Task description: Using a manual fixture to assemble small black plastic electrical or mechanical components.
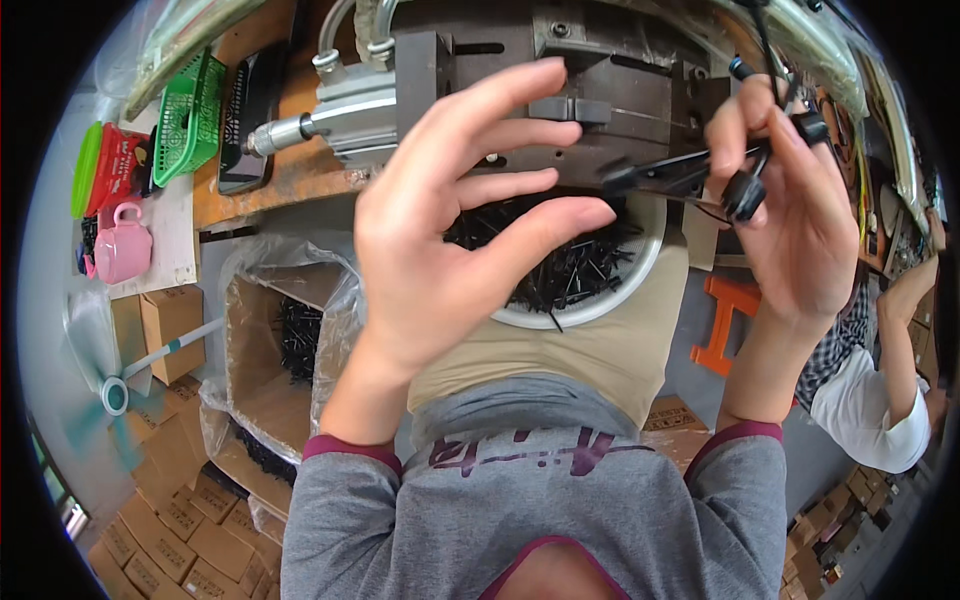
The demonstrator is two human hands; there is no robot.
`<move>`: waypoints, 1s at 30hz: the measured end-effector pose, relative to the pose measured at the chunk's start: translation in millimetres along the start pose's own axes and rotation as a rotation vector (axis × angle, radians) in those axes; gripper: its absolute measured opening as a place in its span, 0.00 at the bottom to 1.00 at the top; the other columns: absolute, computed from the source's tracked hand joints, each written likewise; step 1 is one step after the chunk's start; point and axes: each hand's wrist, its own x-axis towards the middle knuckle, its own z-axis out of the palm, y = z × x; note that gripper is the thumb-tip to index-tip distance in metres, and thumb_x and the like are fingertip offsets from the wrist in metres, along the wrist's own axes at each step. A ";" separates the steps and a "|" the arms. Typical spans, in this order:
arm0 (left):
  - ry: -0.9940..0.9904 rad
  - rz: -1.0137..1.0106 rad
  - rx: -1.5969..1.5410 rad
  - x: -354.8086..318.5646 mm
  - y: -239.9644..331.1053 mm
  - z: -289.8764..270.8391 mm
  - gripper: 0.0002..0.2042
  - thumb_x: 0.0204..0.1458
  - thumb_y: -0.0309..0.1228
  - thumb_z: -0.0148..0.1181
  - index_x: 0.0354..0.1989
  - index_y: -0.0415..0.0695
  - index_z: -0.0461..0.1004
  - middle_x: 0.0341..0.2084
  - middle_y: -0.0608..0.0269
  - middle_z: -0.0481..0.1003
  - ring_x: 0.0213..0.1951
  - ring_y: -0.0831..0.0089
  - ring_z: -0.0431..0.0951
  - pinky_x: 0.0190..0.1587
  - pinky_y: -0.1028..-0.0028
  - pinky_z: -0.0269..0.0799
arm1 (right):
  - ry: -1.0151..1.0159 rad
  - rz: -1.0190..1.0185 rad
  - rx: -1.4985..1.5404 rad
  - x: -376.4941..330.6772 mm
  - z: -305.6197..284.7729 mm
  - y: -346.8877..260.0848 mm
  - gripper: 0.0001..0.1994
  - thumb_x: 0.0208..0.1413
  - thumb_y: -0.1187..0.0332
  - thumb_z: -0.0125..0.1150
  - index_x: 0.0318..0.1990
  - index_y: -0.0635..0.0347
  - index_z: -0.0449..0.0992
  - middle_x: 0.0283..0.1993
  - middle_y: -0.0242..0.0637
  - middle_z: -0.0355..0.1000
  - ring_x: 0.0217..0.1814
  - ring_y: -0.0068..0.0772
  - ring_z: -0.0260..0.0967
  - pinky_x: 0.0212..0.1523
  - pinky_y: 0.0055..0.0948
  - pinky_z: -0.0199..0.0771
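Holding black cable parts (745, 185), the right hand's (800, 230) grip is closed; left hand (450, 240) open above a white bowl (640, 265) of black pieces (570, 270).

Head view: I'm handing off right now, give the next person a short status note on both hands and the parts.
Left hand: open, fingers spread, holding nothing, raised over the white bowl of small black parts on the lap.
Right hand: gripping a bundle of black cable pieces with round ends, held beside the grey metal press.
Lined cardboard box at the left holds some black pieces.
Done: some pieces boxed. Left: the bowl is far from empty.
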 end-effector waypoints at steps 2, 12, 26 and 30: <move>-0.159 -0.176 -0.243 2.7 8.2 -8.3 0.27 0.48 0.10 0.65 0.59 0.27 0.70 0.52 0.38 0.76 0.50 0.59 0.82 0.48 0.70 0.83 | -0.151 0.038 0.082 2.2 5.6 8.3 0.10 0.73 0.69 0.34 0.50 0.66 0.60 0.41 0.42 0.66 0.28 0.16 0.58 0.29 0.12 0.61; -0.278 0.251 0.103 2.4 15.8 -24.4 0.19 0.29 0.21 0.75 0.37 0.31 0.83 0.44 0.42 0.79 0.36 0.65 0.82 0.39 0.74 0.80 | -0.126 0.021 0.250 19.3 24.6 4.6 0.11 0.73 0.67 0.40 0.47 0.67 0.65 0.40 0.44 0.69 0.29 0.18 0.62 0.29 0.14 0.66; -0.213 0.271 1.030 -8.0 -19.1 11.4 0.12 0.41 0.29 0.73 0.36 0.45 0.82 0.53 0.64 0.80 0.28 0.70 0.82 0.31 0.74 0.76 | 0.118 -0.068 -0.249 0.0 -0.8 -0.1 0.14 0.74 0.66 0.35 0.50 0.67 0.66 0.34 0.38 0.68 0.26 0.16 0.56 0.27 0.15 0.56; -0.256 0.260 1.005 -1.4 -19.9 7.1 0.12 0.41 0.29 0.73 0.36 0.45 0.82 0.52 0.65 0.80 0.27 0.70 0.82 0.30 0.75 0.76 | 0.235 -0.067 -0.343 -4.3 9.6 2.1 0.14 0.71 0.66 0.42 0.47 0.69 0.70 0.32 0.36 0.68 0.27 0.19 0.61 0.28 0.18 0.56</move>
